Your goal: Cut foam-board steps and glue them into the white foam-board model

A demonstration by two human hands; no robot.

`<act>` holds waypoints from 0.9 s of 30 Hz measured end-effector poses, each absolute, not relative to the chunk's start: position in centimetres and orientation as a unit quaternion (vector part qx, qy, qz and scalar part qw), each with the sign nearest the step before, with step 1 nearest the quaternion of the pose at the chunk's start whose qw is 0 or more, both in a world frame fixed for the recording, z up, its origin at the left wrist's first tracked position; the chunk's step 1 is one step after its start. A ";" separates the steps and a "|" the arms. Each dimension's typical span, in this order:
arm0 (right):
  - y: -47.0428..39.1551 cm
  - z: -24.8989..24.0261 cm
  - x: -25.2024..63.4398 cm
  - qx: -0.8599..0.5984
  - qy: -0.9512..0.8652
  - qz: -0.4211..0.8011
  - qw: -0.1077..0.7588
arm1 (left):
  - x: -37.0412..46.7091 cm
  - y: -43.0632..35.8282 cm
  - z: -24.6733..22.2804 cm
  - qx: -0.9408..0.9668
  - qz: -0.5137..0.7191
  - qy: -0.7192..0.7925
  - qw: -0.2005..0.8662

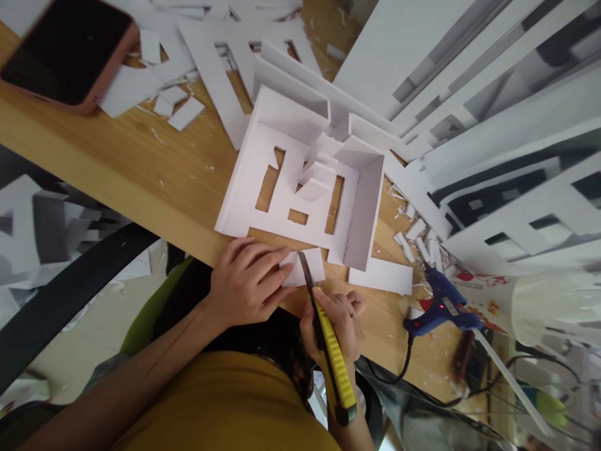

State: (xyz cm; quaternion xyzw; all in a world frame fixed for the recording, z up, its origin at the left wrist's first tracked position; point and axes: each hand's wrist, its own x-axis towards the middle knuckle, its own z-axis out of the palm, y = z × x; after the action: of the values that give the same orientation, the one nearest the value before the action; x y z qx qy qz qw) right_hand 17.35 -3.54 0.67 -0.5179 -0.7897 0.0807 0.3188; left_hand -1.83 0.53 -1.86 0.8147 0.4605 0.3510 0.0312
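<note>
My right hand (335, 326) is wrapped around a yellow and black utility knife (334, 357), its blade out and pointing away from me. The blade tip rests over a small white foam board piece (307, 266) near the table's front edge. My left hand (253, 279) lies with its fingers stretched out, the fingertips pressing on the left part of that piece. Just beyond both hands stands a white foam board model (239, 188), with upright walls, a small stepped part inside and rectangular openings cut in its floor. A flat white strip (382, 275) lies right of the piece.
A blue glue gun (441, 304) with a lit red light and a cable lies at the right. A phone (70, 50) sits at the upper left by board scraps (185, 113). Large cut white panels (507, 106) lean at the right. Offcuts (422, 241) litter the wooden table (117, 163).
</note>
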 end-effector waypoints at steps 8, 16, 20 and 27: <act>-4.0 1.7 17.6 -0.509 -0.806 0.054 0.297 | -1.8 0.6 -1.7 0.819 0.351 0.454 0.033; -4.4 1.9 18.1 -0.493 -0.811 0.062 0.309 | -1.8 0.6 -1.6 0.820 0.345 0.456 0.028; -4.9 2.1 18.2 -0.490 -0.807 0.071 0.320 | -1.8 0.6 -1.6 0.818 0.350 0.455 0.025; -6.0 2.5 18.5 -0.496 -0.803 0.087 0.318 | -1.8 0.6 -1.7 0.818 0.351 0.455 0.029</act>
State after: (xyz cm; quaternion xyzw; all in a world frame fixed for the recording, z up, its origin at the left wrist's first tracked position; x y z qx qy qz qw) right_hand 18.53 -6.01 2.54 -0.4965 -0.8029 0.0870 0.3183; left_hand -1.83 0.56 -1.67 0.8177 0.4549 0.3515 0.0293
